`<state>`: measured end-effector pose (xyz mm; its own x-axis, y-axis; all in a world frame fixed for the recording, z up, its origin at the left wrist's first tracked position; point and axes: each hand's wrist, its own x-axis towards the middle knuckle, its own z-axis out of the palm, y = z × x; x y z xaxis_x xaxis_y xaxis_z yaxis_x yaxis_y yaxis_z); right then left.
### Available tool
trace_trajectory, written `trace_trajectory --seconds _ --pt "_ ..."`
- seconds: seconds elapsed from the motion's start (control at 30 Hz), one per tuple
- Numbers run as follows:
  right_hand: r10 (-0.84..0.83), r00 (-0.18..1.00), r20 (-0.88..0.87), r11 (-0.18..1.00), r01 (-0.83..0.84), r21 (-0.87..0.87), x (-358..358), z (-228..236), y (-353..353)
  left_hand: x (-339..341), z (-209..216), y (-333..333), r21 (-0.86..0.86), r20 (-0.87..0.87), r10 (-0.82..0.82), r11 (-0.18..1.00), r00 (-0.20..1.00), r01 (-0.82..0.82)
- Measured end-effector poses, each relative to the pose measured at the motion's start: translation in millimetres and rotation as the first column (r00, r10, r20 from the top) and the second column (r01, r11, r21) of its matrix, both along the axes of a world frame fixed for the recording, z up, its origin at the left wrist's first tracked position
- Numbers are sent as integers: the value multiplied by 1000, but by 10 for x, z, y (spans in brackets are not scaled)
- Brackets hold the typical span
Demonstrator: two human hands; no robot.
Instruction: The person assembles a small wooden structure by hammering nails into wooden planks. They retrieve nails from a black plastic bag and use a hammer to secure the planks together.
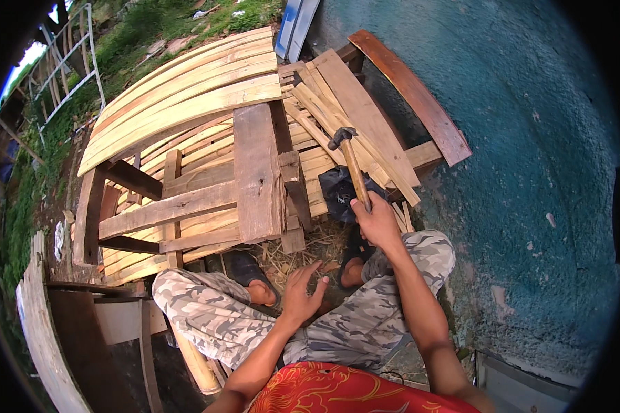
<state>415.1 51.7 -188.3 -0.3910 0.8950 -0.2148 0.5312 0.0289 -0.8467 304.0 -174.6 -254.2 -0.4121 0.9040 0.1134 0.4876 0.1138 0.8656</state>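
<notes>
In my right hand [377,221] is a claw hammer [355,168], gripped near the end of its wooden handle. Its dark metal head points up and away, over some loose wooden strips [355,131]. A black plastic bag [343,193] lies just under the handle. My left hand [302,294] hovers between my knees with its fingers apart and nothing in it. Ahead of it stands a wooden frame [258,172] of brown timber, topped with pale slats [186,89]. More slats show beneath and behind the frame.
A rough blue wall [523,193] rises along my right. Against it sits a wooden bench [417,96] with a reddish-brown plank. Shavings [303,258] litter the ground between my feet. At lower left is an old wooden piece [45,330]; a white metal railing [69,65] stands beyond.
</notes>
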Motion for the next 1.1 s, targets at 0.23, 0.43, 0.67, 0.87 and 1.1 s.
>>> trace_trajectory --seconds 0.23,0.43,0.67,0.87,1.1 --pt "27 998 61 999 -28 19 -712 -824 -173 -145 -16 120 -35 84 -15 999 996 18" --pt "42 998 -42 995 -38 94 -817 -1286 -209 -52 -135 -32 -117 204 43 993 978 -19" --pt "154 984 -92 967 -132 216 -766 -1440 -283 -56 -342 97 -211 593 96 977 800 39" --pt "161 978 -134 963 -125 238 -688 -1466 -374 -71 -625 625 -269 915 244 963 320 33" --pt "41 998 51 881 -61 470 -286 -806 -138 151 -809 906 -281 956 284 959 79 -41"
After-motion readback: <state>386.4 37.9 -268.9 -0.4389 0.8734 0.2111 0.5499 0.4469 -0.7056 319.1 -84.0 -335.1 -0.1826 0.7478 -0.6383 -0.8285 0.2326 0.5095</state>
